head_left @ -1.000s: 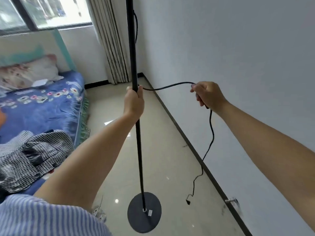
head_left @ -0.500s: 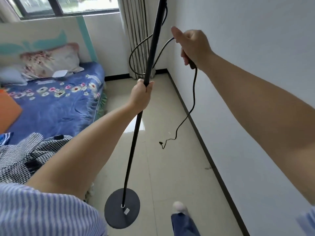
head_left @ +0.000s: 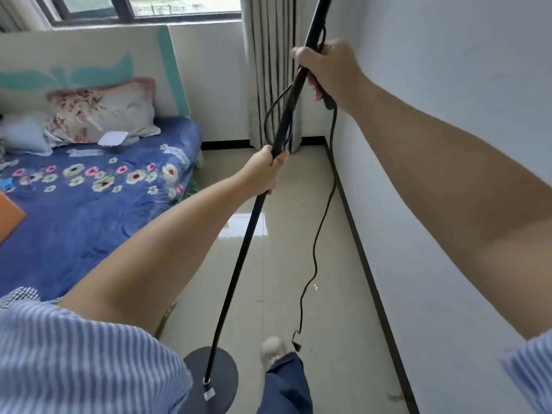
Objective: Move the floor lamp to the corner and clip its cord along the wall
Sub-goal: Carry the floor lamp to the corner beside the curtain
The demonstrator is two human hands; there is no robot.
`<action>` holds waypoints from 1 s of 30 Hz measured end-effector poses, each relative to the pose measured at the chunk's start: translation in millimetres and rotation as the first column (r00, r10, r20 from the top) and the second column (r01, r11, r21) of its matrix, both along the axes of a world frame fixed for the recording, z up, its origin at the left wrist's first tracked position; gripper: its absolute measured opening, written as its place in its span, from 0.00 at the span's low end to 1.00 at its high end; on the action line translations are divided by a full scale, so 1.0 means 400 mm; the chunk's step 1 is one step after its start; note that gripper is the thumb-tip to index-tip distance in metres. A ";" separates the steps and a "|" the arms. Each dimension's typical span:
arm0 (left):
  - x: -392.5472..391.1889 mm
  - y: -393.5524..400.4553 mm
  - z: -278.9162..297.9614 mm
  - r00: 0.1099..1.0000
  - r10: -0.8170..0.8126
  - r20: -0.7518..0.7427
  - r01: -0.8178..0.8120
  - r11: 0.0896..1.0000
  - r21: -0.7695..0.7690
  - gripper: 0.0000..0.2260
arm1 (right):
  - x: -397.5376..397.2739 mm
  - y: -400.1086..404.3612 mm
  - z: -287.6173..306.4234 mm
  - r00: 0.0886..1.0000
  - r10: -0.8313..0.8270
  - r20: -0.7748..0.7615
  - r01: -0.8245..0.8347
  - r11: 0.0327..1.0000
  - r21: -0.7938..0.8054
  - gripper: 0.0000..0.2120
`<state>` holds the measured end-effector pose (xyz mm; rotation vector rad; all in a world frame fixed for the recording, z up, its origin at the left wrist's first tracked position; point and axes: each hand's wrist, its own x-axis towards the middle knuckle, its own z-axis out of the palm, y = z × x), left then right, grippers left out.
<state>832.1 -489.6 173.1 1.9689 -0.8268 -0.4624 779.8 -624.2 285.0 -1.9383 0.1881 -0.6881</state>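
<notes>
Gripping tilted lamp pole (head_left: pixel 239 255) with left hand (head_left: pixel 264 171) low, right hand (head_left: pixel 325 70) high pinning cord (head_left: pixel 316 249); heading toward corner (head_left: pixel 310 138) ahead.

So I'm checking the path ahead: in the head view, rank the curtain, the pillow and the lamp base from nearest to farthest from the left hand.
From the left hand on the pole:
1. Curtain, just beyond it in the corner.
2. Pillow, off to the left on the bed.
3. Lamp base, down by the person's feet.

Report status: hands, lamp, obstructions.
Left hand and right hand grip lamp pole, tilted. Cord dangles, unclipped. Foot near plug end.
</notes>
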 end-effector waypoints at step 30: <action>1.607 -1.051 -0.098 0.992 -0.130 -0.005 0.128 0.971 0.201 0.10 | 1.589 -1.112 -0.149 0.999 -0.002 -0.039 0.001 1.000 -0.020 0.23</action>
